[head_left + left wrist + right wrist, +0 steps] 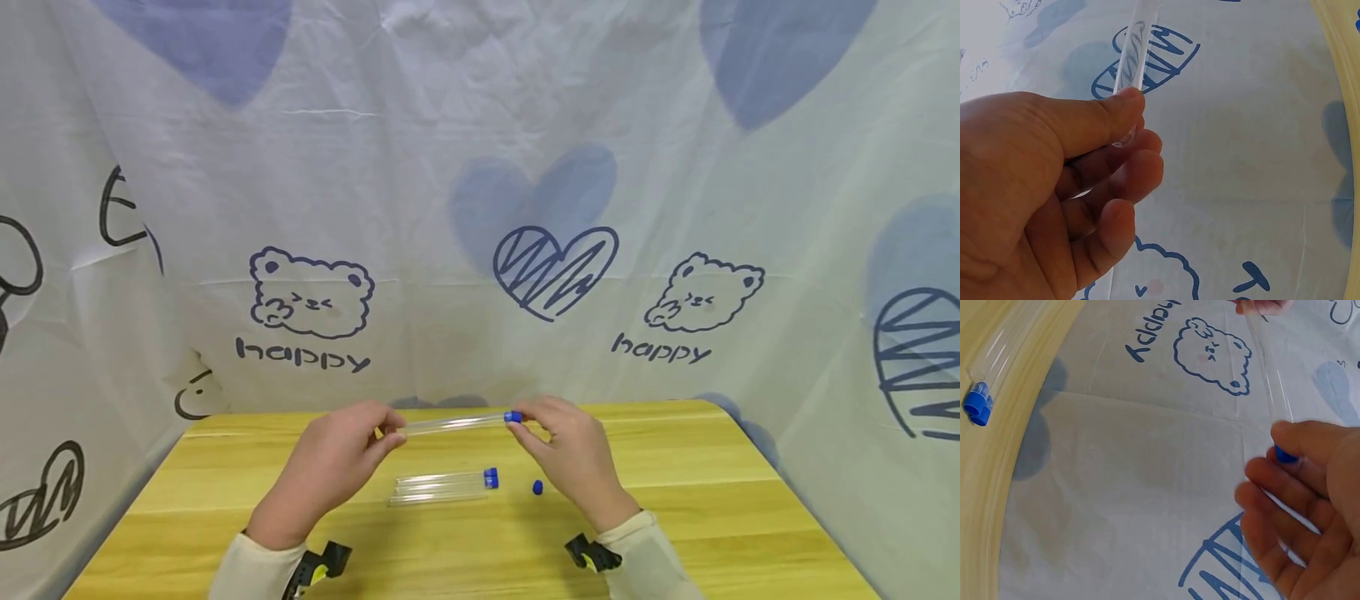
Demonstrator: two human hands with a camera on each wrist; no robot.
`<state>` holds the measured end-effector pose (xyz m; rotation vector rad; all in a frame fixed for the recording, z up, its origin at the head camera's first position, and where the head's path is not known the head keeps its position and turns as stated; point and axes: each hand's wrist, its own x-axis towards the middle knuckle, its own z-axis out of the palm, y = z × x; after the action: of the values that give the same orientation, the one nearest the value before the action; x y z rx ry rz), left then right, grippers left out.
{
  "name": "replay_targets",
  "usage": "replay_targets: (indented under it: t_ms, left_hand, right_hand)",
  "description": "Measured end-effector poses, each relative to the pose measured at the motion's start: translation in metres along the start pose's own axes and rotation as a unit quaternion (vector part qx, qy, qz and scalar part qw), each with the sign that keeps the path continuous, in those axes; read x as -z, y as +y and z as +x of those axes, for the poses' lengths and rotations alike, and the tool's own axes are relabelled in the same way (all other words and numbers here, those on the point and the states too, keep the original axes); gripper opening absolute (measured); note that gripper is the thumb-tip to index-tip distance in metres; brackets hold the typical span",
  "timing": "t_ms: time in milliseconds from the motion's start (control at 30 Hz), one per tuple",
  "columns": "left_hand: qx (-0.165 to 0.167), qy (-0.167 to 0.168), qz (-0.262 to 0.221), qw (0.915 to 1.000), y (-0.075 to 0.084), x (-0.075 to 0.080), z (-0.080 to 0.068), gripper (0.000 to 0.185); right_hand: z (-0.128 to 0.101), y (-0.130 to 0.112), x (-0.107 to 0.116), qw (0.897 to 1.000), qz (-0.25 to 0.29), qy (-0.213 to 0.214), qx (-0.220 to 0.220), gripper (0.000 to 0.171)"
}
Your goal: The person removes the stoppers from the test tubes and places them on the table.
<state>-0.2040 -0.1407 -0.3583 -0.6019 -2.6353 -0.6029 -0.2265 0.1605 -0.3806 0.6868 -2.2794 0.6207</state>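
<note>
A clear test tube (pixel 456 424) is held up almost level above the table, between both hands. My left hand (pixel 333 462) pinches its rounded left end between thumb and index finger, which the left wrist view shows closely. At the tube's other end, my right hand (pixel 573 450) pinches a blue cap (pixel 513 417) with thumb and forefinger; fingers partly cover it in the right wrist view. The cap sits on the tube's mouth, but how tightly I cannot tell. Below lie more clear test tubes (pixel 438 489) side by side, with blue caps (pixel 491 478) on two of them.
One loose blue cap (pixel 537 487) lies on the wooden table (pixel 675 475), to the right of the lying tubes. A white cloth (pixel 427 333) with hearts and bears hangs behind the table and at both sides.
</note>
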Motion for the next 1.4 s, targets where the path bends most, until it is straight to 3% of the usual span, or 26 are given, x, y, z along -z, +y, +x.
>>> replay_targets:
  t_ms: [233, 467, 633, 867, 1167, 1400]
  left_hand:
    - [0.001, -0.008, 0.004, 1.0000, -0.005, 0.000, -0.003, 0.008]
    - [-0.012, -0.012, 0.004, 0.9998, -0.008, 0.001, -0.002, 0.006]
    - [-0.028, -0.016, 0.016, 0.9994, -0.011, 0.003, -0.003, 0.005]
    - [0.014, -0.009, 0.018, 0.9997, -0.016, 0.009, -0.004, 0.007]
    - [0.033, -0.011, 0.001, 0.9994, -0.013, 0.009, -0.002, 0.008]
    - [0.026, -0.014, 0.015, 0.9995, -0.014, 0.007, -0.001, 0.007]
  right_hand:
    - [0.001, 0.006, 0.002, 0.996, -0.023, -0.020, 0.089, 0.017]
    - [0.001, 0.008, 0.002, 0.995, -0.006, -0.012, 0.103, 0.020]
    - [0.002, 0.010, 0.002, 0.997, -0.011, 0.016, 0.069, 0.018]
    - [0.002, 0.011, 0.006, 0.998, 0.026, 0.053, -0.023, 0.015]
    - [0.000, 0.009, 0.002, 0.997, 0.044, 0.054, -0.045, 0.015]
    - [0.000, 0.006, 0.000, 0.997, 0.049, 0.031, -0.053, 0.023]
